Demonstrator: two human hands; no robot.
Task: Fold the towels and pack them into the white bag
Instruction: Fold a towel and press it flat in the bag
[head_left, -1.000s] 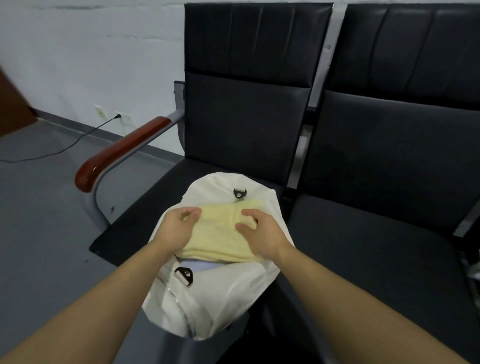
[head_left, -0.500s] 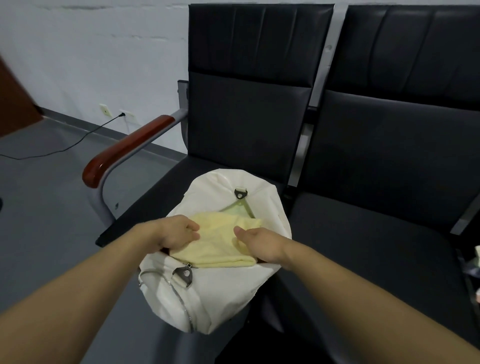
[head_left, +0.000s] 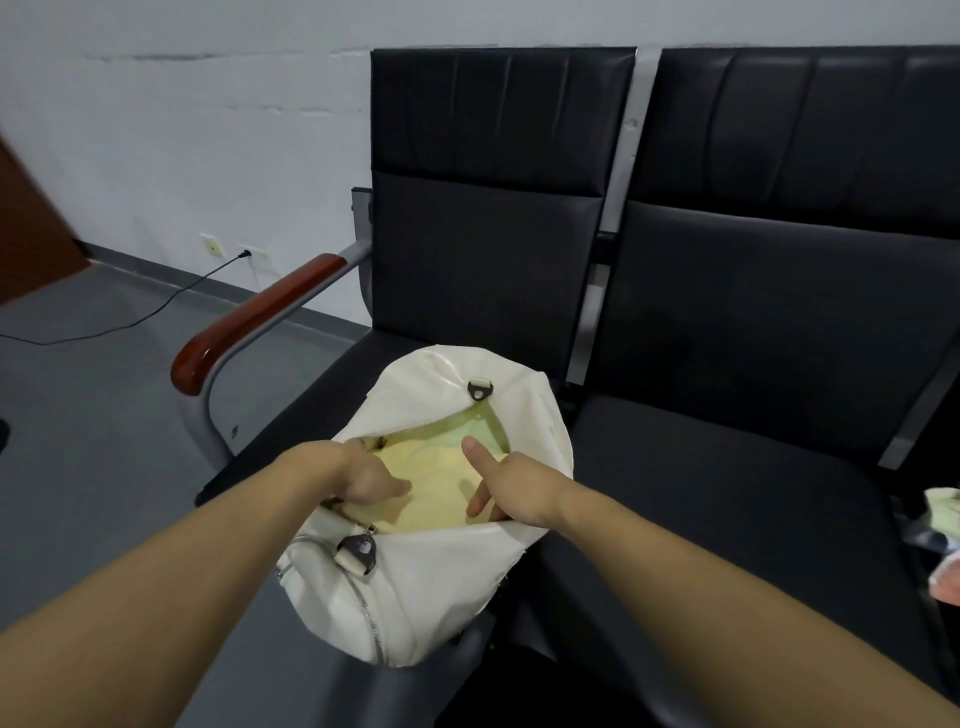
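1. A row of black padded seats (head_left: 727, 312) is set against a pale wall (head_left: 182, 130), with a wooden armrest (head_left: 260, 317) at its left end.
2. The white bag (head_left: 415, 587) is seen unzipped on the left seat.
3. The yellow towel (head_left: 441, 493) is lodged inside the bag's mouth.
4. The left hand (head_left: 363, 475) and right hand (head_left: 511, 486) are pressed flat on the towel, fingers extended.
5. More cloth (head_left: 943, 512) is glimpsed at the right edge.

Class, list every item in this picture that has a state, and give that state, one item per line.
white bag: unzipped, mouth open, on the seat
yellow towel: folded, inside the bag
green towel: inside, beneath the yellow one
left hand: pressing the yellow towel
right hand: fingers tucked in beside it
wall plug: plugged in
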